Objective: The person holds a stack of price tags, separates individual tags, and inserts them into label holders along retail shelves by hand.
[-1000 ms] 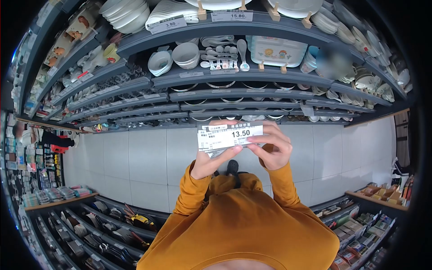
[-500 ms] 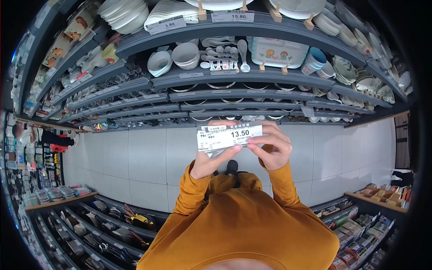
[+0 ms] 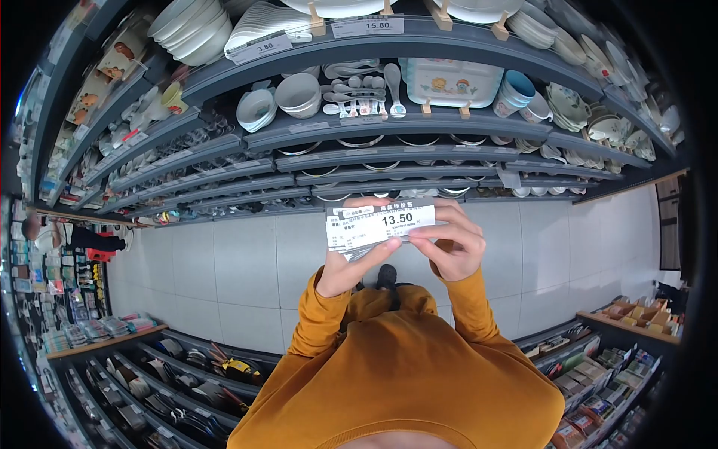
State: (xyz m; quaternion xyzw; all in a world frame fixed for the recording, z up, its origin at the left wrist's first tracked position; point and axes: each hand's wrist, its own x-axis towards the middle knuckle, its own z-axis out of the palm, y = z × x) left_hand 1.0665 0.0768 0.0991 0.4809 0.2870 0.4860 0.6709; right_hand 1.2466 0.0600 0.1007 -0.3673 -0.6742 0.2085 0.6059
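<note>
A small stack of printed price tags (image 3: 374, 230) is held out in front of my chest, its top one reading 13.50. My left hand (image 3: 348, 268) grips the stack from the left, thumb across the lower front edge and fingers behind. At the right end my right hand (image 3: 455, 241) pinches the tags between thumb and fingers. The lower tags fan out slightly at the left and bottom edges. Part of the fingers is hidden behind the tags.
Ahead stands a shelf (image 3: 314, 133) with bowls (image 3: 298, 94), spoons (image 3: 395, 90), a divided tray (image 3: 452, 82) and blue cups (image 3: 514, 93). Shelf labels (image 3: 368, 27) line its edges. Behind me are racks of utensils (image 3: 172, 408). Another person (image 3: 97, 239) is at the far left.
The view has shifted slightly, so the shelves appear a little further left and their fronts lower. Both hands keep hold of the tags, and the top tag has tilted slightly.
</note>
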